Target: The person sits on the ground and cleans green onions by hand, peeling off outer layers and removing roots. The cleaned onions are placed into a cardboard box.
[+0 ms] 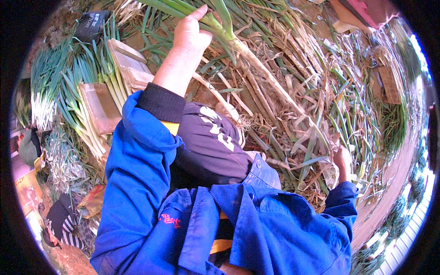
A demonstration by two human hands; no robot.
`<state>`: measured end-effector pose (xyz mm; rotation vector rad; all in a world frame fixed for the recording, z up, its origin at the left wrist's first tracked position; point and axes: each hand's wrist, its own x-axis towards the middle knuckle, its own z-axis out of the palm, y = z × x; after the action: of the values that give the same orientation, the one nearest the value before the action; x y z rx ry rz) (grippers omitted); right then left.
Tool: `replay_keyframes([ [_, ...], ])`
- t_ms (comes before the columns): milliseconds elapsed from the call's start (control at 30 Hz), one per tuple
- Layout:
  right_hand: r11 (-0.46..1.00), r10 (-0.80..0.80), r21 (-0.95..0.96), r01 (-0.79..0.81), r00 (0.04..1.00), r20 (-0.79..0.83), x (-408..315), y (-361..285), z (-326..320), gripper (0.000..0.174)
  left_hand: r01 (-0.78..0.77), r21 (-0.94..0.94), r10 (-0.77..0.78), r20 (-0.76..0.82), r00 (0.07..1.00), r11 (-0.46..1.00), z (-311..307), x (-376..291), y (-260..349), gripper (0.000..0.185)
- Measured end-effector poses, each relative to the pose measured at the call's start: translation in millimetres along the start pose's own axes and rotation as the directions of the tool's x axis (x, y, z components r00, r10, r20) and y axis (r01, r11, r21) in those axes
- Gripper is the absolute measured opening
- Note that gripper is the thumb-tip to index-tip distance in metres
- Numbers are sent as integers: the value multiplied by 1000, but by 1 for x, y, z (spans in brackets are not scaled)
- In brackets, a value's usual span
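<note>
My left hand (pixel 192 31) is closed around the green upper part of a long green onion (pixel 254 60) at the top of the view. The stalk's pale shaft runs down to the right, with dry outer leaves hanging from its lower part. Near those leaves my right hand (pixel 341 156) is at the right, its fingers partly hidden, so its hold cannot be made out. Untrimmed green onions (pixel 292 37) and loose dry leaves (pixel 309 137) lie beneath the stalk. My knee in dark trousers (pixel 209 144) is bent below my left wrist.
Cleaned green onions (pixel 80 127) lie at the left beside wooden boards (pixel 99 108). A dark bag (pixel 91 25) is at the upper left. Other people sit at the far left, one in a striped garment (pixel 65 223). A wooden block (pixel 390 84) stands at the right.
</note>
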<state>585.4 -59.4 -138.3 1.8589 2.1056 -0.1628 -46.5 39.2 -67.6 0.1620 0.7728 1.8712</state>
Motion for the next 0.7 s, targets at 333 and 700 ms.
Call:
replay_keyframes([
  [333,299,-268,878,373,916,-297,70,-323,-171,41,35,61,-42,129,991,998,71,-74,-23,25],
  [700,-361,-134,898,253,938,-318,79,-385,-156,26,119,161,-140,130,982,980,69,-83,-33,14],
])
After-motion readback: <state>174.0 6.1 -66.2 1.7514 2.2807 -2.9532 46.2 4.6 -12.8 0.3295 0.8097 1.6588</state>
